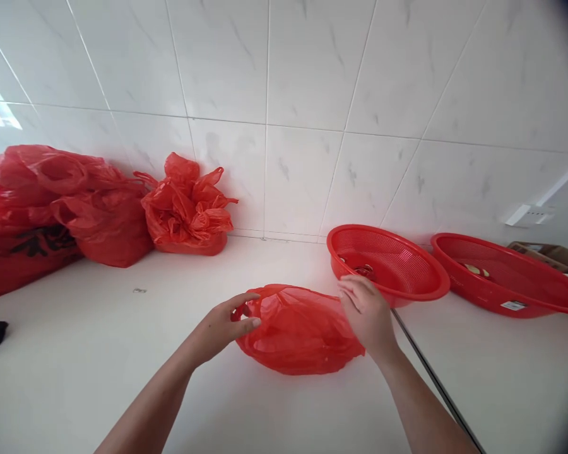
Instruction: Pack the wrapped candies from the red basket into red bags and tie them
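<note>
A red plastic bag (298,328) lies on the white tabletop in front of me, its mouth spread and its thin film crumpled. At its left edge is my left hand (227,325), with thumb and fingers apart around the rim and a bag handle loop. My right hand (366,312) is at the opposite edge, fingers drawn together with the thumb at the rim. The fingertips partly hide what they pinch there. Just behind that hand stands a red perforated basket (421,274) with a few small items inside, too small to name.
Tied red plastic bags (187,211) stand along the tiled wall at the left, beside larger full ones (108,221). A wide red basin (492,296) with pale pieces inside is at the right. A dark seam (435,372) crosses the white tabletop (99,353). Further right is a cardboard box (556,255).
</note>
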### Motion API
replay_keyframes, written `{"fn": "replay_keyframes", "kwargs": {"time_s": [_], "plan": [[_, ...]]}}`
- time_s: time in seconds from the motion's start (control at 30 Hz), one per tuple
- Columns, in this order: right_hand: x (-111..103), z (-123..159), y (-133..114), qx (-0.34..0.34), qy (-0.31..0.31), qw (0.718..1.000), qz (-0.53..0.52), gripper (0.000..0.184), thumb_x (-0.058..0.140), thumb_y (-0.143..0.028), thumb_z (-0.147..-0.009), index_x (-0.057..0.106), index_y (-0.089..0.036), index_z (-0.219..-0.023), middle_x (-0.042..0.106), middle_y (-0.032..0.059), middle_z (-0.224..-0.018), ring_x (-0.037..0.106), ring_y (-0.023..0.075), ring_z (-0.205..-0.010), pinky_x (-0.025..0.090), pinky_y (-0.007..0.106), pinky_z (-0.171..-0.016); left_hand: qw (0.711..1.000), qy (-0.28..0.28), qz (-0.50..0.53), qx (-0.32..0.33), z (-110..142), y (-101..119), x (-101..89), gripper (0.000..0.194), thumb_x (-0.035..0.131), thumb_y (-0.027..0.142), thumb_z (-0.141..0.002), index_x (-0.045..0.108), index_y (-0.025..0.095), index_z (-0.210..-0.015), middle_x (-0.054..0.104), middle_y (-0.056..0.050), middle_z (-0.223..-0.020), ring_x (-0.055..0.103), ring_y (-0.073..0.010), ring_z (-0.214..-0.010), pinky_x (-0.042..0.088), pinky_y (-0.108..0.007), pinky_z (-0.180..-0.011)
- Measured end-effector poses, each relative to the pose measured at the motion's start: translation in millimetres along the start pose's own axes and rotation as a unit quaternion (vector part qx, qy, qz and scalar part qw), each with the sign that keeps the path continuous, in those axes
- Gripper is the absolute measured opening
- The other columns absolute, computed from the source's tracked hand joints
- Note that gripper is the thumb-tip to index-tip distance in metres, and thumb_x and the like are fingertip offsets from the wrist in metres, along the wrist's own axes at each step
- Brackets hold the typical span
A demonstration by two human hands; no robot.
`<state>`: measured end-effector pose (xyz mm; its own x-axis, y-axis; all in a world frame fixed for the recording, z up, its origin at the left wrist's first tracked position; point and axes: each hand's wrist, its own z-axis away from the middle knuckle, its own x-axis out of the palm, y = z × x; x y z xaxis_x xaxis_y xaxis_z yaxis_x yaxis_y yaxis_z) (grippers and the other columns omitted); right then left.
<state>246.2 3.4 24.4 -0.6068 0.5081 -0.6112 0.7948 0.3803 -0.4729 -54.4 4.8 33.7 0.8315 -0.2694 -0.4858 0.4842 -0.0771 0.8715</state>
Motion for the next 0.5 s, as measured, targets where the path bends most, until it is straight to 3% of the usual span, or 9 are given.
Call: {"fn": "replay_keyframes", "kwargs": {"time_s": [0.07,0.13,0.23,0.37,0.5], "plan": [[-12,-11,11,-0.005,0.021,0.991,0.133,0.030,0.047,-0.026,-0.086,0.056,-0.020,-0.114,0.055,0.0112,-0.121,0.048,0.0256,-0.116,0.039,0.041,-0.097,0.997,-0.031,0.064,0.023,-5,1,-6.1,0.045,0.060,0.041,-0.076,0.057,0.027,-0.119,0.061,-0.004,-0.102,0.053,-0.0180,-0.080,0.044,-0.027,-0.067],[-23,-19,26,0.029,-0.039,0.970,0.237,0.040,0.050,-0.026,-0.084,0.050,-0.017,-0.123,0.055,0.0140,-0.122,0.047,0.0291,-0.116,0.038,0.044,-0.094,0.988,-0.072,0.132,0.032,-10,0,-9.9,0.038,0.060,0.038,-0.078,0.060,0.025,-0.113,0.061,-0.005,-0.100,0.054,-0.0182,-0.080,0.044,-0.026,-0.066],[-35,-21,46,0.076,-0.141,0.941,0.300,0.038,0.046,-0.021,-0.084,0.052,-0.017,-0.122,0.064,0.0126,-0.106,0.056,0.0276,-0.099,0.042,0.040,-0.082,0.973,-0.112,0.204,0.012,-20,-7,-8.8,0.026,0.061,0.035,-0.078,0.063,0.021,-0.099,0.061,-0.002,-0.084,0.052,-0.0144,-0.067,0.041,-0.023,-0.057],[-50,-6,43,0.089,-0.174,0.944,0.265,0.036,0.039,-0.017,-0.085,0.060,-0.024,-0.113,0.067,0.0076,-0.093,0.059,0.0246,-0.085,0.042,0.036,-0.071,0.945,-0.078,0.319,0.003,-30,-26,0.6,0.018,0.063,0.033,-0.079,0.062,0.018,-0.089,0.054,0.001,-0.070,0.045,-0.0093,-0.058,0.039,-0.019,-0.054],[-68,4,30,0.151,-0.202,0.961,0.113,0.030,0.046,-0.035,-0.086,0.063,-0.031,-0.111,0.067,0.0037,-0.101,0.060,0.0245,-0.092,0.044,0.036,-0.076,0.886,-0.089,0.454,0.033,-32,-44,5.3,0.018,0.061,0.035,-0.080,0.062,0.017,-0.083,0.050,0.001,-0.067,0.042,-0.0069,-0.052,0.037,-0.018,-0.049]]}}
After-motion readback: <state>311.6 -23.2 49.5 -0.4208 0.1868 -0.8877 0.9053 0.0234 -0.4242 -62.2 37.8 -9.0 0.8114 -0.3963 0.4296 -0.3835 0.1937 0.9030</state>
